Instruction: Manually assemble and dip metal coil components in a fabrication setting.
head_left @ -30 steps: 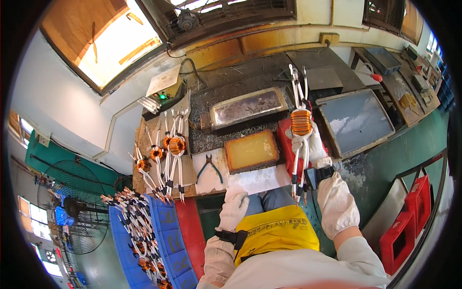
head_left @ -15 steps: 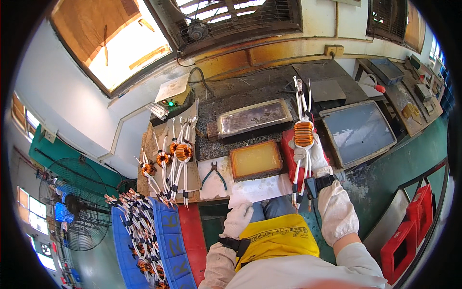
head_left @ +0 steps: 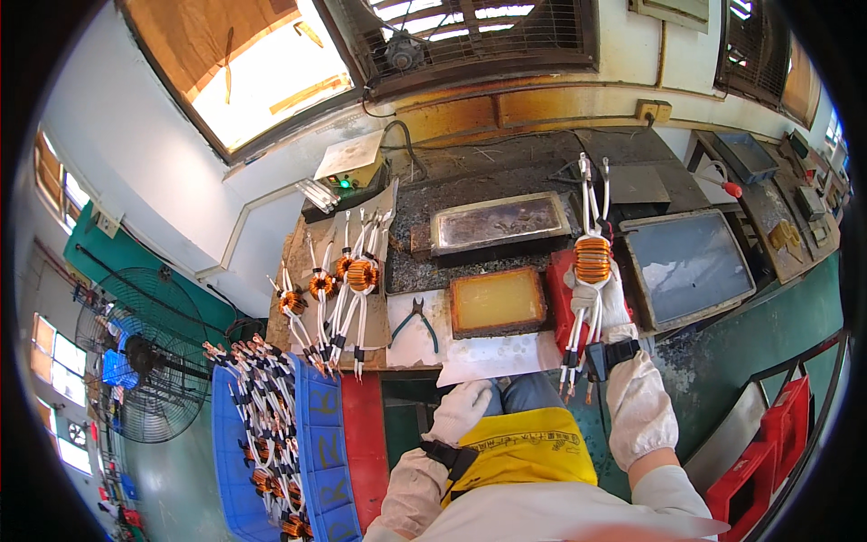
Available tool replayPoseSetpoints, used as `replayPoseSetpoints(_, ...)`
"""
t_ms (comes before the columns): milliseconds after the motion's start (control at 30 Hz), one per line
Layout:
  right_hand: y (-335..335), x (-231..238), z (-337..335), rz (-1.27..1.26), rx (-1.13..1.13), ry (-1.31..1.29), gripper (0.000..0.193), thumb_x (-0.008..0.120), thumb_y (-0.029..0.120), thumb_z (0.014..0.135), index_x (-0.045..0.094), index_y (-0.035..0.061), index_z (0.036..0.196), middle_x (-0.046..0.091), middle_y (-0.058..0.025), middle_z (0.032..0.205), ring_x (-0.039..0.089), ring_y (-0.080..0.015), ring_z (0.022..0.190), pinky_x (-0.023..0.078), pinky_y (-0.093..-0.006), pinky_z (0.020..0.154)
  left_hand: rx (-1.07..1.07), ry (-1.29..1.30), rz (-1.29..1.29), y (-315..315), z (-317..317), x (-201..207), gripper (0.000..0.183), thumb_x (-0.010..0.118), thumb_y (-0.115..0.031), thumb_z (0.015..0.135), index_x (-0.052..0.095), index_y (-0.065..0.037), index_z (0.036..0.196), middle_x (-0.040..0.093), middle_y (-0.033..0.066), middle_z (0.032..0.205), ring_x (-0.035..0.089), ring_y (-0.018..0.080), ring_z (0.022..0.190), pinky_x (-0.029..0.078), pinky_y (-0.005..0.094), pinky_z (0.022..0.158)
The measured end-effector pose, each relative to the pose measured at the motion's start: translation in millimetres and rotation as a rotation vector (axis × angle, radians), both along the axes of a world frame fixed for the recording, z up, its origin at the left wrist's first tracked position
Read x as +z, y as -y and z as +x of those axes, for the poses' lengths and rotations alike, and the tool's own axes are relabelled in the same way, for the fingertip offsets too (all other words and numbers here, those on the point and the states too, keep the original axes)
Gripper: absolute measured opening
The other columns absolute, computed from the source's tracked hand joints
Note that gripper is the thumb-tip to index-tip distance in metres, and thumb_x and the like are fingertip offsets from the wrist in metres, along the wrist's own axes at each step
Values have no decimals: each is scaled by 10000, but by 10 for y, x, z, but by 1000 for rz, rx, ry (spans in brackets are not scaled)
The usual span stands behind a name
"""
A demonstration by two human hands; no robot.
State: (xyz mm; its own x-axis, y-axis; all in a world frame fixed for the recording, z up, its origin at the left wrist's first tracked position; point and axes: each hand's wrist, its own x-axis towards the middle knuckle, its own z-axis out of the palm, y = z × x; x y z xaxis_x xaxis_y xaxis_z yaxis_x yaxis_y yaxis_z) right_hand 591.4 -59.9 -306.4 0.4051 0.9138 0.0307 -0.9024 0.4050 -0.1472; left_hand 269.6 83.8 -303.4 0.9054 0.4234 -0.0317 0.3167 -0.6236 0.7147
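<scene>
My gloved right hand [head_left: 589, 296] is closed around a copper-wound ring coil [head_left: 592, 259] and its white sleeved leads. The coil stands roughly upright over a red block [head_left: 562, 291], with bare terminals at the far end and dark-banded lead ends hanging toward me. My fingers are partly hidden behind the coil and leads. The gloved left hand [head_left: 462, 408] rests on my thigh, near the edge of a white sheet [head_left: 497, 358]. Its fingers are curled together, and nothing shows in them. Several similar coils [head_left: 362, 275] lie on cardboard at the left of the bench.
Cutting pliers [head_left: 415, 323] lie beside a tray of yellowish material [head_left: 495, 302]. Behind it sits a metal-rimmed pot [head_left: 498, 224]; a grey-filled tray [head_left: 689, 267] stands at right. A blue crate [head_left: 327, 452] holds several coils. A fan [head_left: 135, 357] stands at left.
The whole view has shifted slightly, so the bench appears farther right. My right hand still holds the coil in about the same place over the red block, and the left hand stays on my thigh.
</scene>
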Motion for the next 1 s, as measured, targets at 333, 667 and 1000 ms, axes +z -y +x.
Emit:
replayPoseSetpoints(333, 6, 202, -21, 72, 5, -163, 568, 548, 458, 871, 525, -51, 1124, 593, -152, 989, 483, -102, 489, 428, -253, 465, -57, 122, -81, -50, 143, 81, 250, 571, -239, 921, 632, -58, 1082, 661, 150, 1006, 636, 313, 931, 500, 364, 815)
replayPoseSetpoints(667, -465, 647, -681, -87, 223, -330, 491, 566, 452, 870, 528, 6, 1073, 594, -141, 884, 498, -103, 503, 443, -259, 492, 95, 432, -959, -164, 1163, 560, 471, 519, -211, 981, 394, -42, 1403, 596, 120, 1236, 587, 195, 1110, 446, 306, 962)
replayPoseSetpoints(1000, -1145, 536, -902, -158, 242, -234, 414, 463, 408, 941, 599, 22, 1006, 647, -116, 808, 616, -176, 562, 548, -278, 493, 108, 728, -1475, -432, 1282, 391, 569, 482, -115, 983, 208, 1, 1468, 554, 155, 1272, 632, 215, 1056, 524, 307, 906)
